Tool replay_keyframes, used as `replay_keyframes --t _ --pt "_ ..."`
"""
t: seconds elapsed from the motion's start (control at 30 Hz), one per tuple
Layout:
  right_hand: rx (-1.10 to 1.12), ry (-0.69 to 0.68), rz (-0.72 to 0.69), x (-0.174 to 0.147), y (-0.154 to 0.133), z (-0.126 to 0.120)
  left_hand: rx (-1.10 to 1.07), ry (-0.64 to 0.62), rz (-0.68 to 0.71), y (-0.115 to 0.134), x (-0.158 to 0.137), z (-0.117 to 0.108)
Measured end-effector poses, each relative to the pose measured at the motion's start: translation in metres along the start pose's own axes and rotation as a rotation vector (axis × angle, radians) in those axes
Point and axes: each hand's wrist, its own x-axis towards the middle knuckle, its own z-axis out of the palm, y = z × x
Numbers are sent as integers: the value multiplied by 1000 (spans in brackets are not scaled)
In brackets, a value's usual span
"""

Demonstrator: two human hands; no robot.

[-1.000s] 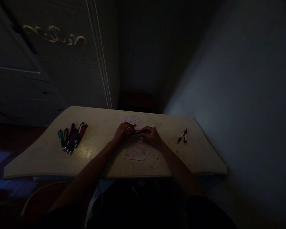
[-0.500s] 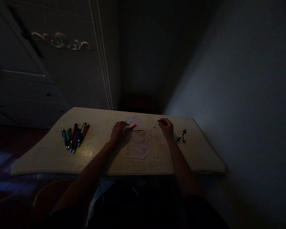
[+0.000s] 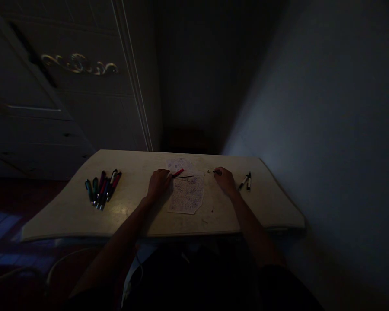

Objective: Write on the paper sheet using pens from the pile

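My left hand (image 3: 158, 183) rests at the left edge of the scribbled paper sheets, fingers closed around one end of a red pen barrel (image 3: 178, 173). Just below that barrel, a thin dark pen refill (image 3: 185, 176) lies across the paper (image 3: 187, 196). To the right of the sheets, my right hand (image 3: 225, 180) is low over the table, pinching a short dark pen part (image 3: 217, 172); its exact kind is too dim to tell. A tiny pale piece (image 3: 208, 171) lies beside those fingertips.
Several coloured pens (image 3: 103, 188) lie grouped on the left of the white table (image 3: 136, 162). Black-and-white pens (image 3: 246, 182) lie right of my right forearm. Small bits (image 3: 212, 209) are near the front edge. A wall (image 3: 327, 129) stands close on the right, a cabinet (image 3: 113, 116) at the back left.
My right hand has come down toward the table and slightly left, still pinching the dark part. My left hand stays by the paper with the red barrel. The view has shifted slightly.
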Motion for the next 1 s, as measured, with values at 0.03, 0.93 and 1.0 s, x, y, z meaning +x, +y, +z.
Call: replay_keyframes --t 0.03,0.93,1.0 --pt "-18 -14 -10 -1 0 -1 -2 13 1 -1 0 1" --pt "78 -171 -599 -43 -54 36 -22 -91 14 3 6 -3" --pt "29 -181 -606 -42 -53 38 -41 -93 23 2 6 -2"
